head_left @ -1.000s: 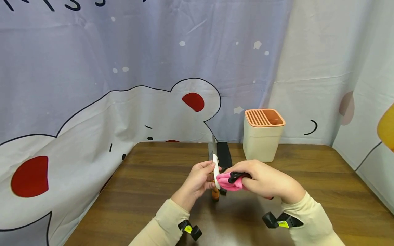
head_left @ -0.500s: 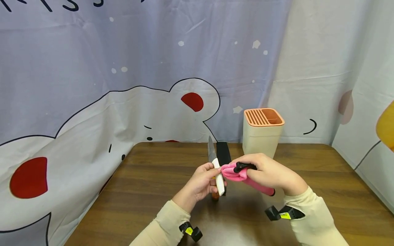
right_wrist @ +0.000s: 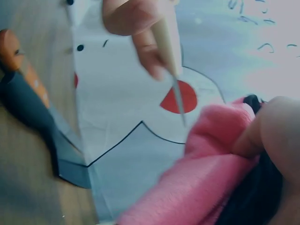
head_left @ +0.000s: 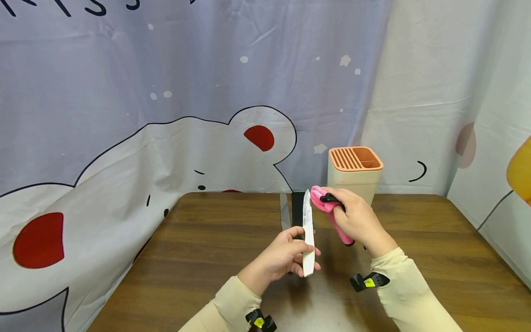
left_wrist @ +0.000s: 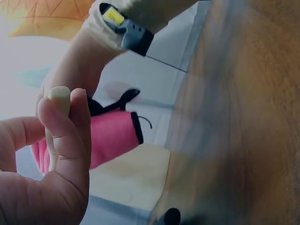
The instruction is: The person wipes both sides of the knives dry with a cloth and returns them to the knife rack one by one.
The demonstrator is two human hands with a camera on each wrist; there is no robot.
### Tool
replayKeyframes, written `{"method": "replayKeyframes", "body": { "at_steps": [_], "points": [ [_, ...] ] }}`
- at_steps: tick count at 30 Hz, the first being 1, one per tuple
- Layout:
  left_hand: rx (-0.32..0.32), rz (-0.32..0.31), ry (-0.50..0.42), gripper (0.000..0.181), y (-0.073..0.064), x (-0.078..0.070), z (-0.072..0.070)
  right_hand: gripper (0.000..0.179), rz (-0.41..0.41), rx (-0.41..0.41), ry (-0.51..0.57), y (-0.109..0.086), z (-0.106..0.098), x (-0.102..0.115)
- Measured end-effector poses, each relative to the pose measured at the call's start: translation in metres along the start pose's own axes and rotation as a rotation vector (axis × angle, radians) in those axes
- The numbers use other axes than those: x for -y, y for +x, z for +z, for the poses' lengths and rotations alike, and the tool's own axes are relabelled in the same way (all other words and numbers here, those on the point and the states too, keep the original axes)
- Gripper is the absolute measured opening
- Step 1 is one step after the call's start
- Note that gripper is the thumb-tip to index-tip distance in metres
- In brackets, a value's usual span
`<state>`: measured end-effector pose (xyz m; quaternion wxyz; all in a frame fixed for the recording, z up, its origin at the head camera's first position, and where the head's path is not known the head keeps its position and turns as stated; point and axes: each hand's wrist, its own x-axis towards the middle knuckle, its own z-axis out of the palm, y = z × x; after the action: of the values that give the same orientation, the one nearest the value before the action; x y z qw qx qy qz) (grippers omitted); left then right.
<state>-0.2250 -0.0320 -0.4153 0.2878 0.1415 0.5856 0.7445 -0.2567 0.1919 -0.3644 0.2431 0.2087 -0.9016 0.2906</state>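
My left hand (head_left: 286,256) holds a knife by its white handle (head_left: 309,260), with the blade (head_left: 307,210) pointing up and away. In the right wrist view that blade (right_wrist: 179,103) shows edge-on below the fingers. My right hand (head_left: 358,219) grips a folded pink cloth (head_left: 321,199) with black trim, just right of the blade's tip. The cloth (left_wrist: 115,138) hangs behind the white handle in the left wrist view, and the same cloth (right_wrist: 211,145) bunches under the right fingers and thumb.
On the wooden table (head_left: 224,240) lie an orange-handled knife (right_wrist: 36,86) and a black knife-shaped utensil (right_wrist: 28,105), side by side behind my left hand. A cream holder (head_left: 348,182) with an orange slotted top stands at the back right, before a printed curtain (head_left: 199,69).
My left hand has shifted right and turned the knife so its blade stands beside the cloth. My right hand has drawn the cloth from beside the handle out toward the blade's tip.
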Motion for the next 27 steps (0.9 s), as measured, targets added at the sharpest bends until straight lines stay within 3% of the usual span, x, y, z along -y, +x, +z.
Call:
{"method": "replayKeyframes", "body": {
  "at_steps": [4, 11, 19, 27],
  "points": [
    [0.037, -0.011, 0.010, 0.043, 0.000, 0.003, 0.005, 0.049, 0.002, -0.068, -0.052, 0.000, 0.007, -0.002],
    [0.040, -0.019, 0.014, 0.040, -0.002, 0.003, 0.007, 0.051, -0.027, -0.062, -0.120, 0.000, 0.012, 0.000],
    [0.014, -0.022, 0.020, 0.039, -0.002, 0.001, 0.004, 0.050, -0.123, 0.092, -0.149, -0.005, -0.001, 0.018],
    [0.017, -0.022, 0.027, 0.041, 0.000, 0.001, 0.000, 0.048, -0.226, 0.237, -0.037, -0.007, -0.016, 0.026]
  ]
}}
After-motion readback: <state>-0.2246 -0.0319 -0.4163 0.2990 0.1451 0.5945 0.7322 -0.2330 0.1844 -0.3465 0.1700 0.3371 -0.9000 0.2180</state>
